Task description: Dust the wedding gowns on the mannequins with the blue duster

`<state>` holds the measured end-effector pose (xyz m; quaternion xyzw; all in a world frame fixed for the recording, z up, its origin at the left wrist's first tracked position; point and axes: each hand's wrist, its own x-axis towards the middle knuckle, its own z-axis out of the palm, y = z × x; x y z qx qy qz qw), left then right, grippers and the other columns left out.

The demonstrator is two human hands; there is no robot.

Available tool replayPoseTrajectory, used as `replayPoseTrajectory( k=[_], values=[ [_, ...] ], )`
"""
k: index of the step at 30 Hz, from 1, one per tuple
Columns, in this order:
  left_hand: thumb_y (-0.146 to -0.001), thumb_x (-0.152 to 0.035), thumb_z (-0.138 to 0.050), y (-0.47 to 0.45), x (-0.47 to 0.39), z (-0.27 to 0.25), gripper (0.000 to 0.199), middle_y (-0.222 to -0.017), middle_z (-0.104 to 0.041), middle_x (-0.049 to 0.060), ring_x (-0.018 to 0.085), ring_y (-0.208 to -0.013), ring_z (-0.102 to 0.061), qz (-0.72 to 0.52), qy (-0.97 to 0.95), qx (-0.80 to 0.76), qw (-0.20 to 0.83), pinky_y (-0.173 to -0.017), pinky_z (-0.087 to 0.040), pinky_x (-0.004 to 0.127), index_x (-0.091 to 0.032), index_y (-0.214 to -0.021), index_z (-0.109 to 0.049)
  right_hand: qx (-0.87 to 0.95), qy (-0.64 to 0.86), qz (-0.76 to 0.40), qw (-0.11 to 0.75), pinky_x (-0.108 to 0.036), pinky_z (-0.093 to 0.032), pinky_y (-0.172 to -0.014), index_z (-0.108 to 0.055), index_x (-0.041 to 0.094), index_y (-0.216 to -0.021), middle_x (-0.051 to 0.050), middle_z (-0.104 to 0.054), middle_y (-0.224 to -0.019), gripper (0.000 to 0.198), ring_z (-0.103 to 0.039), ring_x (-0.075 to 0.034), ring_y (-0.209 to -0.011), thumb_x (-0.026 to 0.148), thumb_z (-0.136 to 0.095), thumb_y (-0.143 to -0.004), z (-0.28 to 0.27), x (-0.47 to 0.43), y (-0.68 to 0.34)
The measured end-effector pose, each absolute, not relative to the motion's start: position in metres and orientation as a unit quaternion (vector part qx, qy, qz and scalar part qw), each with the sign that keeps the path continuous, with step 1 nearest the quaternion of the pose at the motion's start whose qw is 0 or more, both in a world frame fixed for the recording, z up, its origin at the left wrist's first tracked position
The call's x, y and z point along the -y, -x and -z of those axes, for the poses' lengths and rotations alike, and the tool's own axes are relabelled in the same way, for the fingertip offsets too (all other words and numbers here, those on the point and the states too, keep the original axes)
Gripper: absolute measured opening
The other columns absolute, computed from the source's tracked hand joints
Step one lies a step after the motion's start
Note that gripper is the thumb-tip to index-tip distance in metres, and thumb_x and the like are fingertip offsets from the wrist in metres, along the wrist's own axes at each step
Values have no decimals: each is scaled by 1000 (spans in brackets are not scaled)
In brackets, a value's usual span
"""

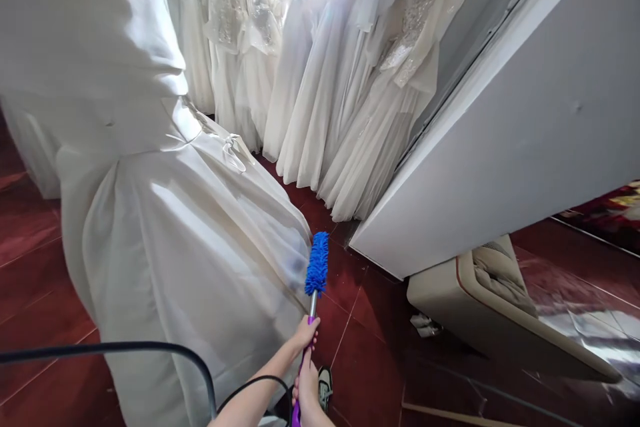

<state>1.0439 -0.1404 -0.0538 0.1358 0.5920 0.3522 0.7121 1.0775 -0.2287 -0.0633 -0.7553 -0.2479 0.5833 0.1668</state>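
Observation:
A duster (317,263) with a fluffy blue head, a silver shaft and a purple handle points away from me at the lower middle. My left hand (305,333) is closed round the upper part of the handle. Below it, my right hand (307,383) grips the handle near its lower end. The blue head is right beside the skirt of a large white satin gown (200,233); I cannot tell whether they touch. A small bow sits at the gown's waist.
Several white tulle and beaded dresses (320,100) hang at the back. A white wall panel (500,120) slants along the right, with a beige sofa (450,293) at its foot. White shoes (426,325) lie by the sofa. A black cable (150,347) crosses the lower left. The floor (345,340) is red tile.

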Motion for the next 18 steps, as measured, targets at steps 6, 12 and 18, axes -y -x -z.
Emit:
replayPoseTrajectory(
  k=[6,12,18],
  values=[
    [-81,-58,-40,-1040,65,-27,40,-71,-60,-2,5,-39,-47,-489,-281,-490,665,-36,-33,16,-21,-95,-43,468,693,-458,301,-31,-45,-58,-57,17,-104,-7,-62,-65,75,-59,-22,-68,72,-13,-78,-21,145,-1091],
    [-85,-53,-37,-958,-5,-143,40,-73,-58,-3,6,-44,-52,-671,-283,-416,544,-48,-46,20,-24,-112,-33,661,533,-442,290,-27,-43,-62,-61,16,-98,-1,-63,-70,58,-55,-15,-65,64,-32,-81,-129,33,-1070],
    [-87,-49,-36,-927,-32,-77,32,-63,-51,-7,7,-43,-51,-577,-144,-551,585,-53,-49,25,-24,-106,-30,600,568,-537,170,-26,-39,-46,-61,15,-72,7,-41,-37,61,-40,-10,-36,71,-37,-74,-96,-1,-1041]
  ],
)
